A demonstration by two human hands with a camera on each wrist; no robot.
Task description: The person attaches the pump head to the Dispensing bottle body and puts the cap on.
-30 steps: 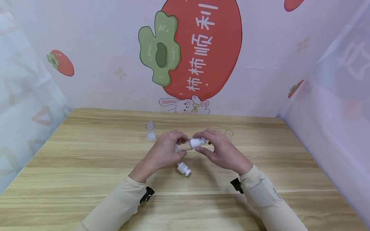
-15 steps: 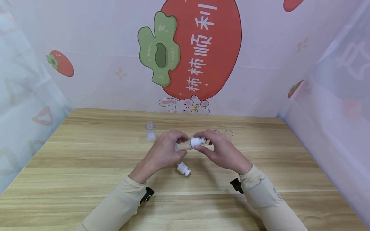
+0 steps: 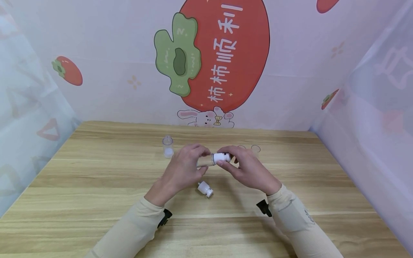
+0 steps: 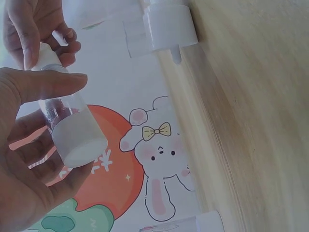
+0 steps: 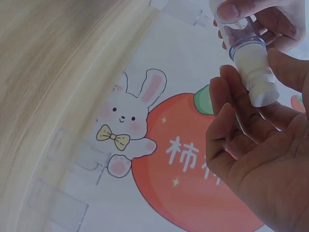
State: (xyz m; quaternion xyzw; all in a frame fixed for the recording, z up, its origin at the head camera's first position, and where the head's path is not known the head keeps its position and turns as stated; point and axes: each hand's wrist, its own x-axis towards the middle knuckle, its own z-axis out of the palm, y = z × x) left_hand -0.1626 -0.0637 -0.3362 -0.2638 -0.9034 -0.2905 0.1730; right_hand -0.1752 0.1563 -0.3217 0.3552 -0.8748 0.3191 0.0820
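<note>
My left hand (image 3: 184, 166) holds a small clear bottle (image 4: 77, 130) with a whitish base, thumb on one side and fingers on the other. At the bottle's neck end sits a white pump top (image 3: 221, 157), which the thumb and fingers of my right hand (image 3: 246, 166) grip. Bottle and pump top lie nearly level above the table in the head view. In the right wrist view, a clear collar (image 5: 247, 44) shows where they meet. Below the hands, a second white pump top (image 3: 205, 189) lies on its side on the table.
A second clear bottle (image 3: 168, 147) with a whitish base stands behind my left hand. Two clear caps (image 5: 77, 150) are at the back right, beyond my right hand. The wooden table (image 3: 96, 186) ends at a printed backdrop (image 3: 122, 93), with cloth walls on both sides.
The held bottle and its pump top have shifted slightly right and levelled out a little. The fingers of my right hand have shifted slightly on the pump top. Things on the table stay put.
</note>
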